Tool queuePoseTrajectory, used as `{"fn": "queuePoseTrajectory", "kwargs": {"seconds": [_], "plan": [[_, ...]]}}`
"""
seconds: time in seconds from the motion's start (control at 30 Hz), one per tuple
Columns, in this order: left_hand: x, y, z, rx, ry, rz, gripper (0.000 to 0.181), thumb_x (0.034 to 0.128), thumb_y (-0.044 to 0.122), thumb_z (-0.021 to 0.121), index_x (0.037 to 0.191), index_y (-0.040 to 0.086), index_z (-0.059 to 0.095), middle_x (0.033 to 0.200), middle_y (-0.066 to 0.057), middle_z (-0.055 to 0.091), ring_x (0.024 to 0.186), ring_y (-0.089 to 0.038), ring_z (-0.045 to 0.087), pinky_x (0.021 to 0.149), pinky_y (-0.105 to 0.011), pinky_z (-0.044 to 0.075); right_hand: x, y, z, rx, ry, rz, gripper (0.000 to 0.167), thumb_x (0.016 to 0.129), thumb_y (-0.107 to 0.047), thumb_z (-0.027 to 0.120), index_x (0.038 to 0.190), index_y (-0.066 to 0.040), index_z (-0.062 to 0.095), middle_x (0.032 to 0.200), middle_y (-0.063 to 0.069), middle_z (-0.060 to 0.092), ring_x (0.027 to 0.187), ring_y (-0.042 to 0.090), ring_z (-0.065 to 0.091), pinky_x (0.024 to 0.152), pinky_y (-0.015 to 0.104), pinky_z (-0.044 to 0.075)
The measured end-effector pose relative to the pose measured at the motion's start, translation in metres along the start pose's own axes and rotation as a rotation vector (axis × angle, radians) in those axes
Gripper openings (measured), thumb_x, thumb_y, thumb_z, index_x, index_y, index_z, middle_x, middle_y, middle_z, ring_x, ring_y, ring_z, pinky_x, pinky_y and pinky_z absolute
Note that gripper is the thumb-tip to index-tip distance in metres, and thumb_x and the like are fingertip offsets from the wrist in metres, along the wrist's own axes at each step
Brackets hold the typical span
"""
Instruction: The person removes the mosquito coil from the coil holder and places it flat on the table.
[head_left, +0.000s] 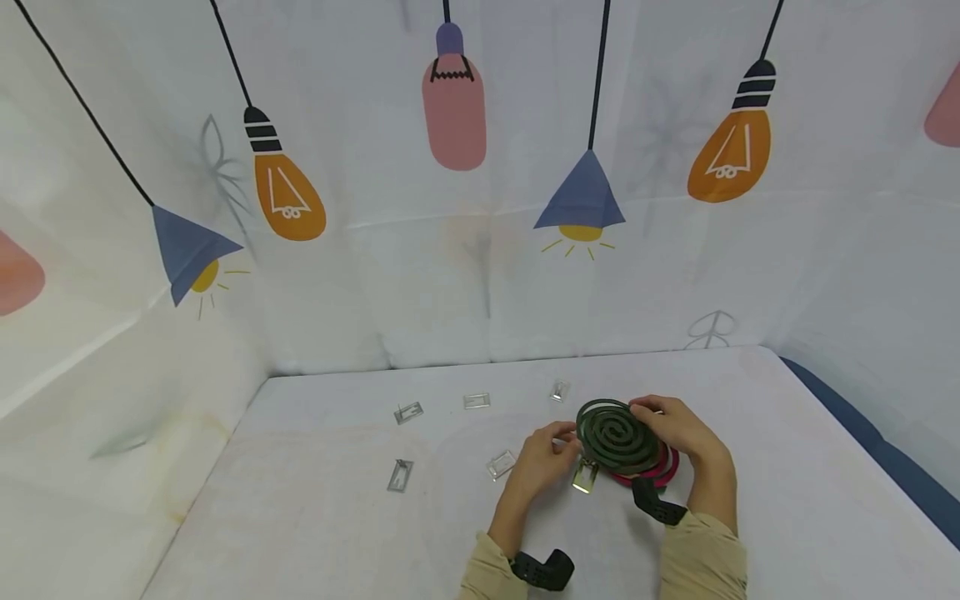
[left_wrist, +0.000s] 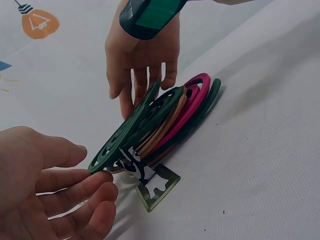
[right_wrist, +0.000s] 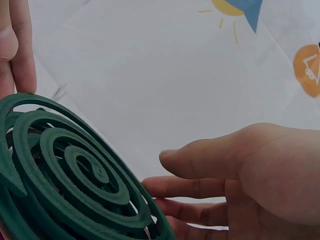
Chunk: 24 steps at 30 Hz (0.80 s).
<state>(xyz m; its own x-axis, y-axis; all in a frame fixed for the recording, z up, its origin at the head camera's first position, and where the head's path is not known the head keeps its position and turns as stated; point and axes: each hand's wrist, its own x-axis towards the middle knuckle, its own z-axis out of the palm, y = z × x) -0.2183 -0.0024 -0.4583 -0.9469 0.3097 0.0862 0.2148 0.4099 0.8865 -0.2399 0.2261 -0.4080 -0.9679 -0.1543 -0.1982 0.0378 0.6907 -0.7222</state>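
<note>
A stack of mosquito coils lies at the right of the table, with a dark green spiral coil point(head_left: 617, 435) on top. Beneath it show green and brown coils and a pink-red coil point(left_wrist: 192, 102). The top coil is tilted slightly away from those below, its far side raised in the left wrist view. At its left edge, my left hand point(head_left: 546, 460) touches the rim with its fingertips, thumb apart. My right hand point(head_left: 678, 427) has its fingers at the opposite rim, thumb away from the coil. A gold-toned metal coil stand point(head_left: 585, 477) sits by the stack's near left edge.
Several small silver metal stands lie left of and behind the stack, including one near my left hand point(head_left: 501, 464) and another behind the coils point(head_left: 559, 391). White cloth with printed lamps point(head_left: 453, 112) hangs behind the white table point(head_left: 315, 500).
</note>
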Motion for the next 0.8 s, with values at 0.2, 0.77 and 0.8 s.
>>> {"fn": "queuePoseTrajectory", "kwargs": {"seconds": [0.2, 0.77, 0.8], "plan": [[-0.0008, 0.0024, -0.0001, 0.020, -0.004, 0.012, 0.034, 0.0925, 0.021, 0.056, 0.122, 0.004, 0.060, 0.105, -0.010, 0.068, 0.091, -0.018, 0.069, 0.070, -0.019, 0.051, -0.0011, 0.0003, -0.0021, 0.005, -0.010, -0.003, 0.049, 0.101, -0.031, 0.039, 0.131, 0.007, 0.049, 0.133, 0.031, 0.048, 0.125, 0.048, 0.040, 0.099, 0.060, 0.036], [-0.0003, 0.0042, 0.0006, 0.022, -0.061, -0.003, 0.034, 0.0937, 0.022, 0.055, 0.123, 0.005, 0.060, 0.106, -0.010, 0.068, 0.091, -0.016, 0.067, 0.069, -0.018, 0.049, -0.0053, 0.0041, -0.0043, 0.051, 0.026, -0.018, 0.051, 0.102, -0.031, 0.036, 0.137, 0.006, 0.040, 0.136, 0.033, 0.043, 0.124, 0.047, 0.041, 0.097, 0.059, 0.038], [-0.0004, 0.0042, 0.0003, 0.018, -0.064, -0.004, 0.035, 0.0937, 0.022, 0.055, 0.123, 0.005, 0.060, 0.106, -0.010, 0.068, 0.091, -0.016, 0.067, 0.069, -0.017, 0.049, -0.0053, 0.0037, -0.0041, 0.050, 0.036, -0.026, 0.051, 0.102, -0.031, 0.036, 0.137, 0.006, 0.039, 0.135, 0.033, 0.044, 0.123, 0.047, 0.042, 0.097, 0.058, 0.039]]}}
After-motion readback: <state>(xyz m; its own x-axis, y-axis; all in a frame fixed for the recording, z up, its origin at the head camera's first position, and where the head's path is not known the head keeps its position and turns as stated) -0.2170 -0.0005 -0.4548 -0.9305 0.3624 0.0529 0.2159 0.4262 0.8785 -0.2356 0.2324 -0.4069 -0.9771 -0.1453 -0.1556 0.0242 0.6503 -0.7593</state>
